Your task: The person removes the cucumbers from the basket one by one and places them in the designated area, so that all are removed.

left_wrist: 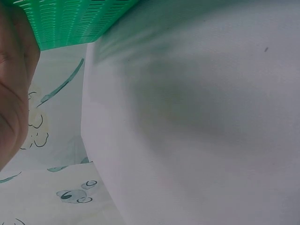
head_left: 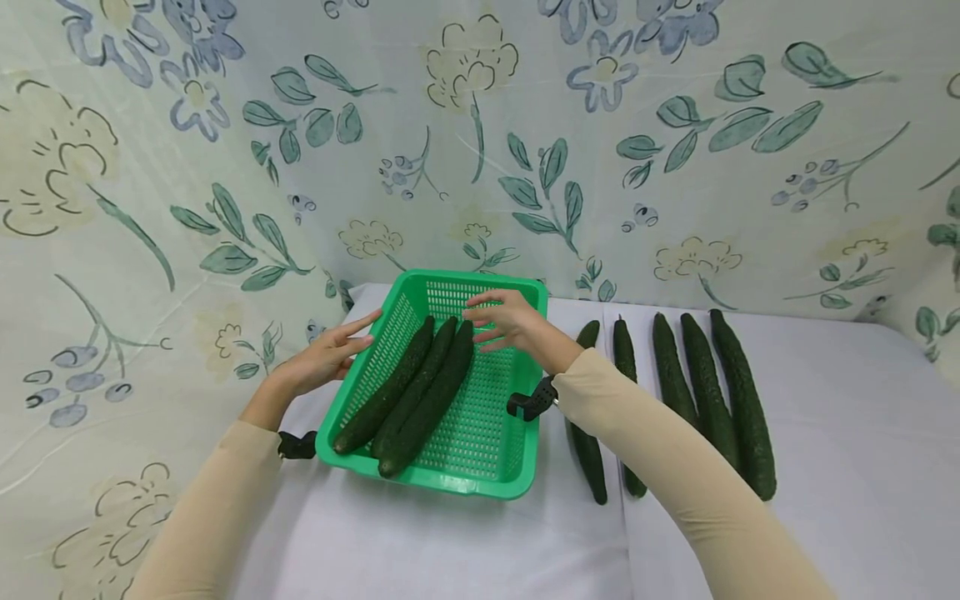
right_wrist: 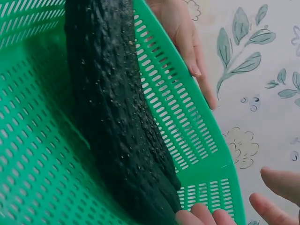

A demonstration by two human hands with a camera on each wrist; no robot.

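A green plastic basket [head_left: 480,492] with slotted walls stands in the middle, with three long dark green cucumbers [head_left: 427,400] lying side by side along its left part. My left hand [head_left: 318,358] is at the basket's left wall, its fingers extended against the outside and rim. In the right wrist view, those fingers [right_wrist: 185,42] lie straight along the wall. Over the basket's far right part is my right hand [head_left: 513,325], fingers spread and nothing held. Its fingertips [right_wrist: 201,215] show right by the far end of the nearest cucumber [right_wrist: 112,112].
Right of the basket, a pair of cucumbers [head_left: 588,458] lies partly under my right forearm. Another group of three cucumbers [head_left: 742,400] lies farther right on the white tablecloth [head_left: 840,417]. A floral cloth [head_left: 465,125] hangs behind the table and along its left side.
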